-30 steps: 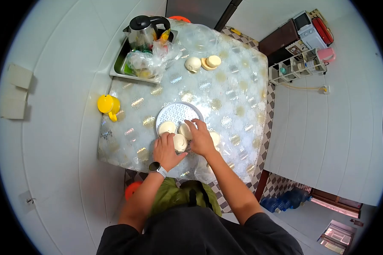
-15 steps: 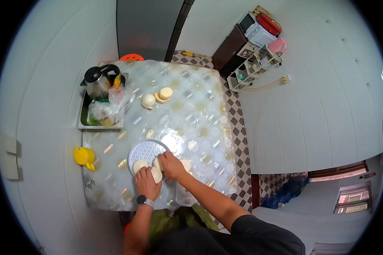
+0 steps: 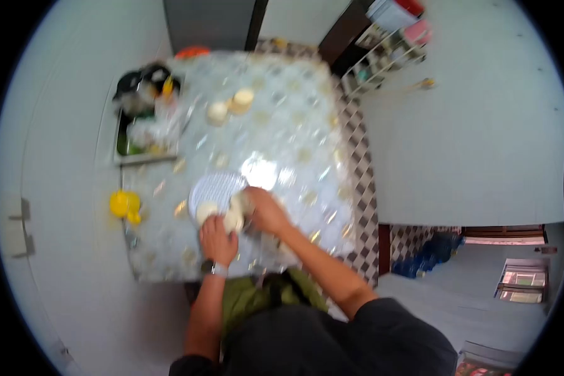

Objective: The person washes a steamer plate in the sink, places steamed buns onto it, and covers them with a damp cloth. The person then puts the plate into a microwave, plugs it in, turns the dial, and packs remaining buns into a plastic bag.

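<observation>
A round, pale grey perforated tray (image 3: 216,185) lies near the front of the table, with pale round buns on it. My left hand (image 3: 218,240), a watch on its wrist, is at the tray's near edge. Its fingertips touch one bun (image 3: 206,212), and its thumb and fingers are closed about a second bun (image 3: 234,221). From the right, my right hand (image 3: 264,212) grips another bun (image 3: 239,202), pressed close to the second one. Motion blur softens the fingers. My right forearm partly hides a clear plastic bag.
Farther back on the table sit more pale buns (image 3: 217,113). A metal tray (image 3: 147,158) at the left holds a black-lidded kettle (image 3: 135,94) and plastic bags. A yellow pitcher-like container (image 3: 125,203) stands at the left edge. A shelf rack (image 3: 382,62) stands beyond the table.
The camera view has shifted, so the table and its things appear higher. My right hand tilts its bun more upright against the neighbouring one. My left hand stays by the tray's near edge.
</observation>
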Demonstrator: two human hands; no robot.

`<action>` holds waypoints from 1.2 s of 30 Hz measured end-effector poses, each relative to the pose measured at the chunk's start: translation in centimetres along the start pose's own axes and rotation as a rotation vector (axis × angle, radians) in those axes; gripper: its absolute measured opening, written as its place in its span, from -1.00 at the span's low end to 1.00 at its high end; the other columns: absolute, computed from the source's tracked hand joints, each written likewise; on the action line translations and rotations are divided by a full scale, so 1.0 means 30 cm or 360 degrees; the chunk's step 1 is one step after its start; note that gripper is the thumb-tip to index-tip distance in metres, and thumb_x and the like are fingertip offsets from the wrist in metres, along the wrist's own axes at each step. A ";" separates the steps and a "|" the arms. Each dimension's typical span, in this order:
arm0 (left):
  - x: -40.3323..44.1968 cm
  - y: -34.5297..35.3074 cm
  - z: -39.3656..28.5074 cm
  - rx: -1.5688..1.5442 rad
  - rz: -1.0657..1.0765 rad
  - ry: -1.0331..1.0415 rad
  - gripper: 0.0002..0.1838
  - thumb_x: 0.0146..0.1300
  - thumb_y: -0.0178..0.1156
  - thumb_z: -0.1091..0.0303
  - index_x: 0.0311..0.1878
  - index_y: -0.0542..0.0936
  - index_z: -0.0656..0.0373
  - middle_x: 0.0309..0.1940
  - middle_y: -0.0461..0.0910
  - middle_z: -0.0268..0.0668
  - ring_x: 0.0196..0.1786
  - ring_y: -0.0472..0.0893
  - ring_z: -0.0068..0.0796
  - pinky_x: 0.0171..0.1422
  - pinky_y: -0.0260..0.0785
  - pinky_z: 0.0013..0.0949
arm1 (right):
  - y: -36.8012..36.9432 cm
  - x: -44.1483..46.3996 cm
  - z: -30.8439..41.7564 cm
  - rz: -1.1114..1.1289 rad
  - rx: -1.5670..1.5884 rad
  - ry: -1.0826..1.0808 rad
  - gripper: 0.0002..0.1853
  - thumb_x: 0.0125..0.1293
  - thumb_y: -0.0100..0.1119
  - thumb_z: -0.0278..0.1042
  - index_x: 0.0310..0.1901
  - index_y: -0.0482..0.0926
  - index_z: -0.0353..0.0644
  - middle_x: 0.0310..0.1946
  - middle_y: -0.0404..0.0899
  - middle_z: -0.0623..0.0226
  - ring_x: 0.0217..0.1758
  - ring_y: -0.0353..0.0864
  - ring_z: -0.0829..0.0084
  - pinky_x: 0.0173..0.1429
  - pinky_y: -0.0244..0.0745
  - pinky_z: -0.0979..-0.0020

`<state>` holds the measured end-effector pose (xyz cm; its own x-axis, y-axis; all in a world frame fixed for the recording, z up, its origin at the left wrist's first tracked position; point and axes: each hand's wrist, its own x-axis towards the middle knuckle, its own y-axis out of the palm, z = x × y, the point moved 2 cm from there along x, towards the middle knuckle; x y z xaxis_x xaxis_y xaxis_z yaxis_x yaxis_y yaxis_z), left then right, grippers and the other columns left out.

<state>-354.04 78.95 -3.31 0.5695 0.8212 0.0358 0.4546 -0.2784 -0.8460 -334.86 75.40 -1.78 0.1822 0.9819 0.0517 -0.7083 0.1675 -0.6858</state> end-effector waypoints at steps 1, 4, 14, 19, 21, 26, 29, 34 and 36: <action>-0.001 -0.025 -0.008 -0.0077 0.0021 -0.0014 -0.44 0.06 0.34 0.30 0.17 0.49 0.20 0.17 0.49 -0.03 0.28 0.44 0.03 0.37 0.24 0.02 | -0.087 -0.050 0.049 -0.0158 0.0135 0.0070 -0.46 0.03 0.24 -0.59 0.15 0.49 -0.25 0.07 0.52 0.00 0.22 0.45 -0.06 0.33 0.39 0.15; -0.014 -0.090 -0.058 -0.0203 -0.0105 0.0046 -0.53 0.10 0.32 0.38 0.11 0.51 0.18 0.08 0.50 -0.09 0.19 0.49 0.01 0.27 0.32 -0.02 | -0.271 -0.225 0.119 -0.0446 0.0078 0.0268 -0.67 0.05 0.10 -0.72 -0.11 0.58 -0.27 -0.16 0.59 0.08 -0.12 0.61 0.08 -0.06 0.55 0.25; -0.067 0.028 -0.330 -0.0468 0.0316 0.0022 -0.48 0.07 0.40 0.37 0.12 0.46 0.18 0.03 0.49 -0.07 0.01 0.57 0.01 0.04 0.48 -0.08 | -0.143 -0.447 0.042 0.0139 -0.0396 0.0359 -0.71 0.24 0.13 -0.56 0.00 0.59 -0.41 -0.01 0.63 -0.04 0.07 0.66 0.07 0.12 0.60 0.11; -0.068 0.104 -0.290 -0.0558 0.0374 0.0009 -0.54 0.17 0.23 0.49 0.15 0.38 0.23 -0.09 0.54 -0.06 -0.08 0.61 0.03 -0.07 0.51 -0.03 | -0.176 -0.357 0.088 0.0241 -0.0926 0.0657 -0.80 0.20 0.31 -0.38 -0.20 0.61 -0.29 -0.11 0.56 0.10 -0.01 0.58 0.05 0.01 0.59 0.13; -0.067 0.085 -0.300 -0.0625 0.0314 -0.0029 -0.55 0.18 0.22 0.49 0.14 0.38 0.22 -0.14 0.55 -0.08 -0.10 0.62 0.02 -0.10 0.50 -0.04 | -0.226 -0.350 0.074 0.0096 -0.0920 0.0554 -0.83 0.18 0.29 -0.41 -0.27 0.58 -0.31 -0.18 0.53 0.11 -0.03 0.54 0.09 -0.06 0.58 0.19; -0.082 0.109 -0.320 -0.0830 0.0164 -0.0112 -0.59 0.21 0.23 0.52 0.13 0.42 0.23 -0.22 0.57 -0.18 -0.32 0.62 -0.23 -0.21 0.52 -0.21 | -0.101 -0.364 0.014 0.0401 -0.0498 0.0586 -0.71 0.17 0.39 -0.31 -0.21 0.58 -0.35 -0.11 0.60 -0.05 -0.03 0.62 -0.07 -0.01 0.58 0.08; -0.099 0.100 -0.330 -0.0873 0.0131 -0.0103 -0.62 0.23 0.23 0.52 0.12 0.44 0.22 -0.22 0.56 -0.19 -0.32 0.61 -0.28 -0.22 0.52 -0.25 | -0.063 -0.379 -0.039 0.0062 -0.0824 0.0671 -0.60 0.15 0.44 -0.16 -0.17 0.57 -0.34 -0.11 0.63 -0.03 -0.14 0.67 0.00 -0.03 0.62 0.11; -0.123 0.097 -0.330 -0.1018 0.0162 -0.0151 -0.63 0.23 0.22 0.54 0.10 0.45 0.22 -0.20 0.55 -0.20 -0.32 0.57 -0.35 -0.24 0.51 -0.30 | -0.066 -0.321 -0.072 0.0604 -0.0746 0.1037 -0.39 0.09 0.43 0.11 -0.08 0.57 -0.33 0.00 0.63 -0.12 -0.07 0.72 0.06 -0.02 0.65 0.14; -0.128 0.094 -0.320 -0.1075 0.0165 -0.0167 -0.64 0.23 0.21 0.55 0.11 0.45 0.22 -0.20 0.54 -0.21 -0.32 0.56 -0.38 -0.25 0.50 -0.33 | -0.068 -0.313 -0.076 0.0545 -0.0828 0.1016 -0.36 0.06 0.41 0.12 -0.07 0.61 -0.36 -0.05 0.66 -0.16 0.01 0.72 0.08 0.03 0.64 0.16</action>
<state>-348.36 70.23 -0.74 0.5793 0.8079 -0.1078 0.7477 -0.5795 -0.3242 -333.59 65.63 -2.52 0.4726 0.7081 -0.5246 -0.4229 -0.3400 -0.8400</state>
